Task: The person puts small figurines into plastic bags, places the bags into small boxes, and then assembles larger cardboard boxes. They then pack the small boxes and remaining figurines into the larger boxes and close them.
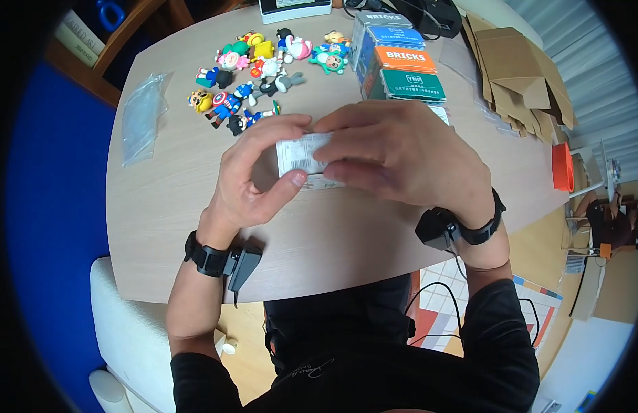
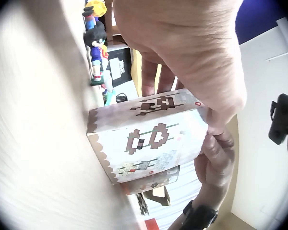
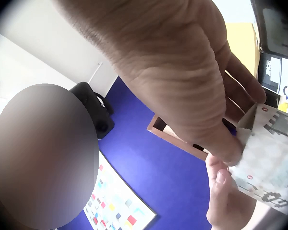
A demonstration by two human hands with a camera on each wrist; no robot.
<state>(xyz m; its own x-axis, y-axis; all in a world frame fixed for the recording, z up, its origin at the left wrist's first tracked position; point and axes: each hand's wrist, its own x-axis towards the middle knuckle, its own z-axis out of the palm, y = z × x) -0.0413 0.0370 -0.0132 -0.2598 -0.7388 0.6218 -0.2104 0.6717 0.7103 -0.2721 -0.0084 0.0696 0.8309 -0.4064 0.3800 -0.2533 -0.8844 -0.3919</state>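
A small white printed box (image 1: 291, 157) stands on the table between both hands. In the left wrist view the box (image 2: 149, 143) shows brown pixel-like patterns and a scalloped brown lower edge. The left hand (image 1: 246, 175) holds it from the left, thumb on the near edge and fingers round the far side. The right hand (image 1: 408, 151) is at the box's upper right, its fingers partly covering the top. In the right wrist view the right thumb touches the top edge of the box (image 3: 271, 153), where a flap seems raised.
Several small figurines (image 1: 226, 104) lie beyond the hands. A row of coloured boxes (image 1: 405, 62) stands at the far right, beside folded brown cardboard (image 1: 522, 76). A clear plastic bag (image 1: 143, 117) lies at the left, an orange object (image 1: 562, 167) at the right edge.
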